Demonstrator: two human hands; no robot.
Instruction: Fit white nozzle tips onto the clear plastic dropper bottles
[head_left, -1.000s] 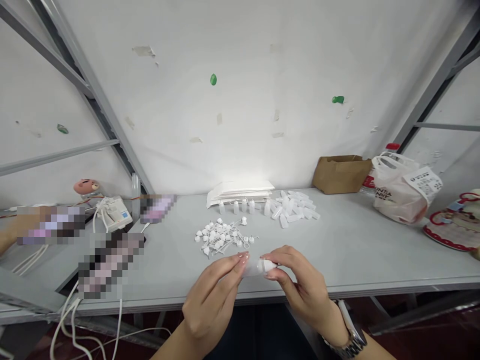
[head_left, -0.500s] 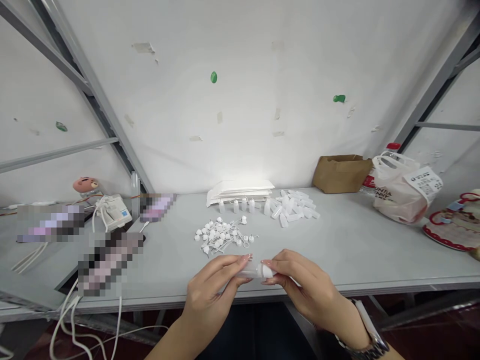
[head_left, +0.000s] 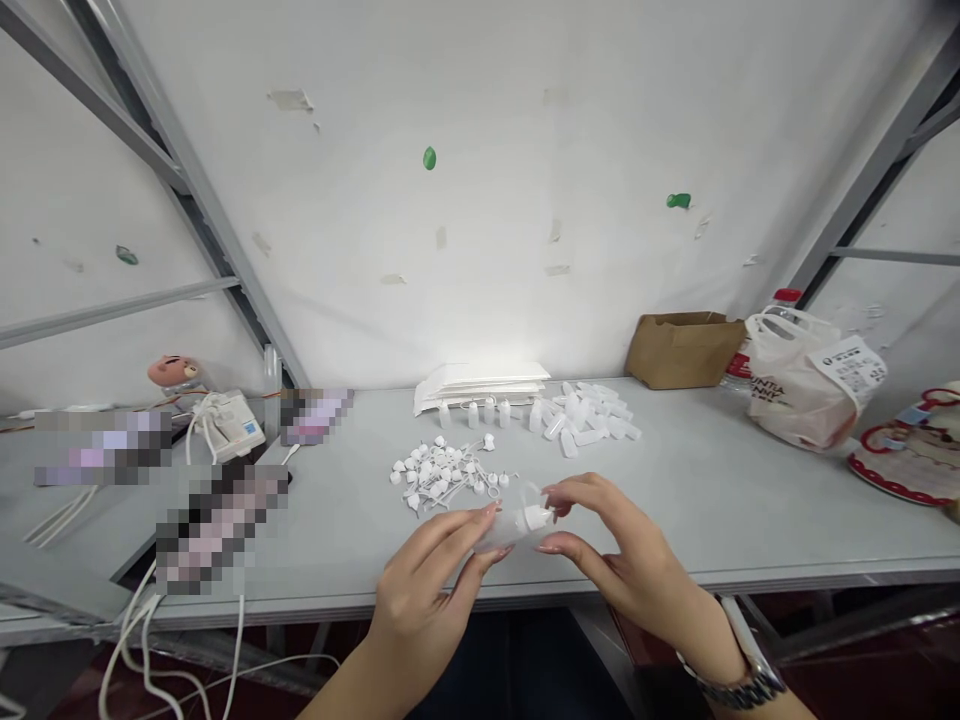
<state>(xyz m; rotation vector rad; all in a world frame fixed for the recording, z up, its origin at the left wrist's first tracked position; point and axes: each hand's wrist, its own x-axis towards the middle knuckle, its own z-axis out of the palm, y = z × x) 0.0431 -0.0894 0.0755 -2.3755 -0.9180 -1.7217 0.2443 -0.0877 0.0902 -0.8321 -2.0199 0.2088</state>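
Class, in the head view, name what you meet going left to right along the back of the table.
pig figurine, paper stack, bottle pile, paper bag, plastic bag

Head camera faces forward, down; hands [head_left: 637, 570] close, wall [head_left: 480, 180] beyond; edges seem warped.

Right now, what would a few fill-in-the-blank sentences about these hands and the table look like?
The left hand and the right hand together hold ____ small translucent plastic bottle.
The wristwatch is worn on the ____ wrist.
Four small bottles stand ____ in a row behind the heap of white nozzles.
Missing words: one; right; upright.
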